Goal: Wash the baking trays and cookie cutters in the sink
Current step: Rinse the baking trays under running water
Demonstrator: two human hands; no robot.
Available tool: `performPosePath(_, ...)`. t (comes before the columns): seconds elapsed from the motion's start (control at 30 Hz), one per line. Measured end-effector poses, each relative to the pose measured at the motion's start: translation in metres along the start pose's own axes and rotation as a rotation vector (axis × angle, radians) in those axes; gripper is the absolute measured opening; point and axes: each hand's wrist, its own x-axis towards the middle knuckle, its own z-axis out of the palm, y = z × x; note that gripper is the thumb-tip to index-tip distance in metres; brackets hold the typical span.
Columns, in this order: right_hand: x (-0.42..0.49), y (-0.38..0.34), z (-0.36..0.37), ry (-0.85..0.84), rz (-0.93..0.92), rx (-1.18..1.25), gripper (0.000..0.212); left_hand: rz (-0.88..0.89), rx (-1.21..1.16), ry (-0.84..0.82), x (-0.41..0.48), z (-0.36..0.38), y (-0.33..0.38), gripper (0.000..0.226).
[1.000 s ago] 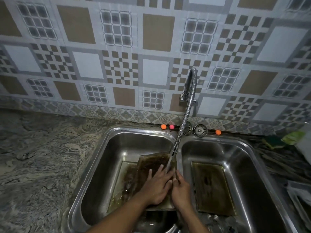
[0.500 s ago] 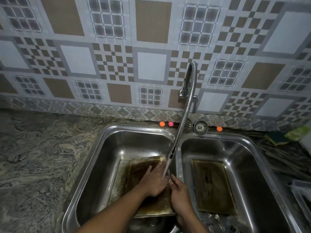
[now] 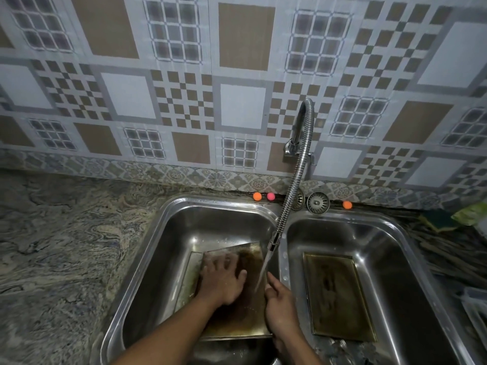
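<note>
Left hand [image 3: 221, 280] lay flat, fingers spread, on a stained baking tray [image 3: 245, 306] in the left sink basin [image 3: 168, 233], right hand [image 3: 280, 306] gripped the tray's right edge, faucet [image 3: 290, 196] running, patterned tiled wall [image 3: 237, 75] behind.

No readable text anywhere in view

Nothing near the hands is showing any lettering, label, brand, number or sign; the surfaces around and beyond them are carrying only patterns or plain metal.
</note>
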Motion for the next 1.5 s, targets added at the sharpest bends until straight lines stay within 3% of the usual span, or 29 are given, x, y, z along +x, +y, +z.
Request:
performPosePath(0.17, 0.008, -0.004, 0.007, 0.005, 0.035, 0.182, 0.041, 0.38, 0.142, -0.128, -0.033, -0.003, 0.029, 0.065)
performPosePath(0.33, 0.019, -0.013, 0.005, 0.015, -0.007, 0.219, 0.04, 0.484, 0.144, -0.206, -0.044, -0.018, 0.012, 0.068)
performPosePath(0.43, 0.023, -0.014, 0.009, 0.038, -0.049, 0.215, 0.039, 0.417, 0.189, -0.158, -0.05, -0.029, 0.006, 0.068)
performPosePath(0.53, 0.023, -0.023, 0.012, 0.115, -0.099, 0.18, 0.039, 0.168, 0.189, -0.043, -0.061, -0.032, 0.007, 0.074)
performPosePath(0.6, 0.022, -0.035, 0.011, 0.139, -0.138, 0.162, 0.039, 0.096, 0.186, 0.071, -0.07, -0.031, 0.008, 0.067)
performPosePath(0.73, 0.03, -0.04, 0.015, 0.186, -0.19, 0.162, 0.037, 0.3, 0.151, 0.248, -0.086, -0.02, 0.018, 0.032)
performPosePath(0.83, 0.038, -0.03, 0.023, 0.134, -0.173, 0.152, 0.027, 0.484, -0.018, 0.18, -0.087, -0.018, 0.025, 0.027)
performPosePath(0.93, 0.042, -0.025, 0.02, 0.109, -0.173, 0.196, 0.037, 0.492, -0.093, 0.169, -0.077, -0.017, 0.021, 0.025)
performPosePath(1.17, 0.022, -0.019, 0.011, -0.003, -0.132, 0.2, 0.039, 0.3, 0.013, 0.26, -0.024, -0.024, -0.001, 0.058)
performPosePath(1.23, 0.021, -0.01, 0.013, -0.062, -0.129, 0.18, 0.038, 0.176, 0.009, 0.283, -0.006, -0.028, -0.011, 0.072)
performPosePath(1.3, 0.014, -0.012, 0.014, -0.119, -0.12, 0.171, 0.036, 0.064, -0.022, 0.276, 0.005, -0.033, -0.014, 0.071)
performPosePath(1.5, 0.012, -0.021, 0.017, -0.127, -0.148, 0.218, 0.035, 0.315, -0.225, 0.127, -0.009, -0.027, 0.016, 0.051)
